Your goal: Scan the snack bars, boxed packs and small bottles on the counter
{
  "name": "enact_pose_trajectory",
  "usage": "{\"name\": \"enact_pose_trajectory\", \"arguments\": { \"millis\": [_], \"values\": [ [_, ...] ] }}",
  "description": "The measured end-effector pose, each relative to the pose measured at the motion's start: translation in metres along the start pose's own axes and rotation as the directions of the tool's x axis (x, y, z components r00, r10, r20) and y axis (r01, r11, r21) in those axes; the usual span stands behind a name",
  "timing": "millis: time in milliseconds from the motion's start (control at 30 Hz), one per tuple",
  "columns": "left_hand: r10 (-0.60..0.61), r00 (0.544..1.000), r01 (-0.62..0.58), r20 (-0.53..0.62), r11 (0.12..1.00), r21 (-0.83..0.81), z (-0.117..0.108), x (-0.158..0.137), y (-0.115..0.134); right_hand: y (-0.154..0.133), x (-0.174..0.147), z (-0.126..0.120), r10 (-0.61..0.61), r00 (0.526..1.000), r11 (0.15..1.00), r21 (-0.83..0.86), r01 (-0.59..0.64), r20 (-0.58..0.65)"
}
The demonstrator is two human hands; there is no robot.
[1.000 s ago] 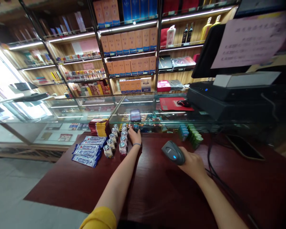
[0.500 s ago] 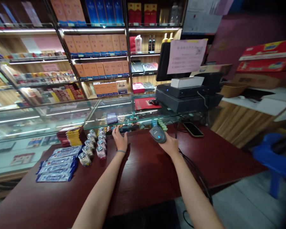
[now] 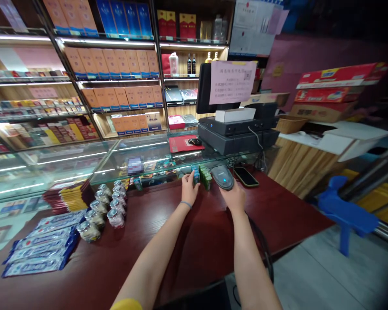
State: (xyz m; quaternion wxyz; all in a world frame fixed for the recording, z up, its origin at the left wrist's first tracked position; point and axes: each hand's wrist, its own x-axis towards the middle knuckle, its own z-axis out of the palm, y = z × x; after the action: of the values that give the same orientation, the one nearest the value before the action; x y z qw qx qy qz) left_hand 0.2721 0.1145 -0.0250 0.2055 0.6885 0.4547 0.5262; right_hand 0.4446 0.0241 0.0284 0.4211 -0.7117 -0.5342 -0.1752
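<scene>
My right hand [image 3: 234,197] is closed around a dark grey barcode scanner [image 3: 223,177], whose blue light is lit and whose cable trails down beside my forearm. My left hand [image 3: 188,190] is at a short row of small blue containers [image 3: 195,174], thumb and fingers apart around the nearest one; a firm grip does not show. Small green containers [image 3: 206,176] stand in a row between that hand and the scanner. A single small teal container [image 3: 137,184] stands further left by the glass.
On the dark red table [image 3: 155,241], small lidded jars [image 3: 116,213] stand in two rows, left of centre. Blue-white packets [image 3: 39,254] and red and yellow packs [image 3: 73,198] lie beyond them. A phone [image 3: 246,176] lies right of the scanner. A glass counter [image 3: 155,148] borders the back.
My left hand has moved right, from the glass edge near the jars to the blue containers. The teal container now shows where that hand was. My right hand still holds the scanner. The view has turned right.
</scene>
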Motion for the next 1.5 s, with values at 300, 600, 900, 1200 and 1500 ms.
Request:
{"name": "enact_pose_trajectory", "arguments": {
  "millis": [300, 600, 900, 1200, 1500],
  "values": [
    [0.008, 1.000, -0.007, -0.013, 0.999, 0.042, 0.011, 0.008, -0.006, -0.001, 0.000, 0.004, 0.024, 0.998, 1.000, 0.013, -0.025, 0.056],
    [-0.069, 0.996, 0.065, -0.065, 0.996, -0.057, -0.015, 0.000, 0.004, -0.012, -0.006, 0.002, -0.020, 1.000, 1.000, -0.021, 0.020, -0.007],
    [-0.385, 0.921, 0.338, 0.056, 0.718, -0.608, -0.142, -0.030, -0.008, -0.038, -0.019, 0.009, -0.176, 0.984, 0.983, 0.041, 0.178, -0.036],
    [-0.499, 0.861, 0.383, 0.098, 0.511, -0.770, -0.201, -0.068, -0.039, -0.078, -0.053, 0.016, -0.526, 0.845, 0.807, 0.368, 0.461, 0.094],
    [-0.588, 0.805, 0.333, 0.078, 0.340, -0.879, -0.208, -0.065, -0.045, -0.099, -0.076, 0.016, -0.786, 0.573, 0.611, 0.433, 0.662, 0.233]
  ]
}}
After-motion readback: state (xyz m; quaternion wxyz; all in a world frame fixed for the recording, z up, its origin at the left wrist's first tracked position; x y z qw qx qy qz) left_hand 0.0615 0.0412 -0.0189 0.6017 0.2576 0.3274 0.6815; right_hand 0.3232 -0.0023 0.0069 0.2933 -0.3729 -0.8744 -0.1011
